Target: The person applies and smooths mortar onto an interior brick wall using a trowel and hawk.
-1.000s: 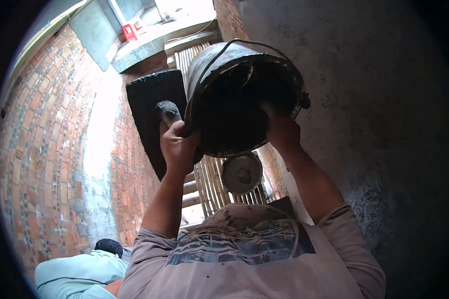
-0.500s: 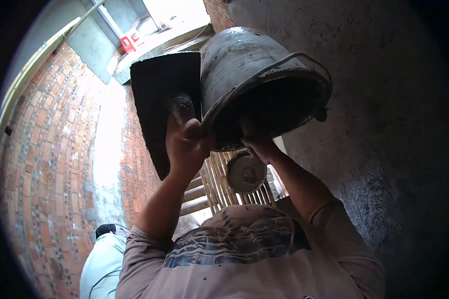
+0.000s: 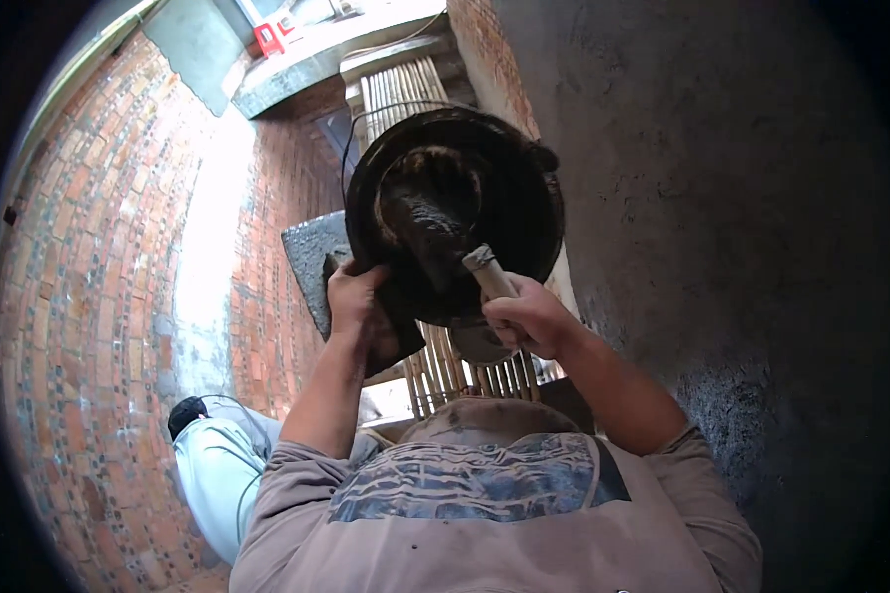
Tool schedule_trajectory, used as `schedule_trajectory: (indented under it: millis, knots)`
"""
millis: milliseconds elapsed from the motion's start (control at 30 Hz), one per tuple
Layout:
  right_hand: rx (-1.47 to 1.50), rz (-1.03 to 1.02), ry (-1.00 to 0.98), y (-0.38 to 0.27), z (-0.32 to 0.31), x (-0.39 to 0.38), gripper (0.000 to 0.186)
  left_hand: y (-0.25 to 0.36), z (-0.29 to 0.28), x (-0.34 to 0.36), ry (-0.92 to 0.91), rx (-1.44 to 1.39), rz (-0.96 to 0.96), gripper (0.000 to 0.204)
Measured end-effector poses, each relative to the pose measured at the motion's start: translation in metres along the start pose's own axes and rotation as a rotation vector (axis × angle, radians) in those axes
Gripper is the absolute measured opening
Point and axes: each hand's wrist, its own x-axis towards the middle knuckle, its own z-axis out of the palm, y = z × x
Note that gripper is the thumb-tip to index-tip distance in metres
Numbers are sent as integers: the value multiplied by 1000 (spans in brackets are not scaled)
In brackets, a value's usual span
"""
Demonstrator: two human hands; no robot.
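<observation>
The right hand (image 3: 529, 321) is clenched around a pale wooden handle (image 3: 489, 273), most likely a trowel, whose working end reaches into the dark bucket (image 3: 455, 212) and disappears in the wet mortar (image 3: 427, 222) stuck to the inside. The left hand (image 3: 361, 306) is wrapped over the bucket's lower rim, fingers curled on the edge, and it looks pressed against the grey flat board (image 3: 311, 262) that pokes out just behind the bucket on the left. So the bucket sits tipped with its mouth facing the camera, held up between both hands, in front of the bamboo scaffold poles (image 3: 405, 94) and right beside the grey plastered wall (image 3: 712, 198).

How to do this bit well, going by the view: the left hand probably wants to keep the rim firmly braced, since scraping pushes the bucket around and the tilt looks easy to lose. The trowel stroke likely works best drawn from the bottom toward the rim nearest the board, so the mortar slides out and lands on it instead of dropping through the poles. Worth watching too: another person in light clothes (image 3: 213, 465) is crouched lower down on the left next to the brick wall (image 3: 99, 296), so anything spilled could fall their way. The wire bail (image 3: 366, 124) hangs loose at the top.
</observation>
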Motion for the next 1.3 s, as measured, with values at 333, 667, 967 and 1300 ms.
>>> schedule_trajectory:
  millis: [333,667,967,1300]
  knots:
    - [23,58,335,-1,-20,-22,21,-93,-127,37,197,-83,-328,21]
    - [84,4,421,48,-43,-1,20,-179,-204,65,413,-113,-643,18]
    - [68,29,449,62,-69,-7,20,-237,-214,61,596,4,-801,21]
    - [31,31,480,41,-66,-47,19,-234,-211,39,732,83,-847,24]
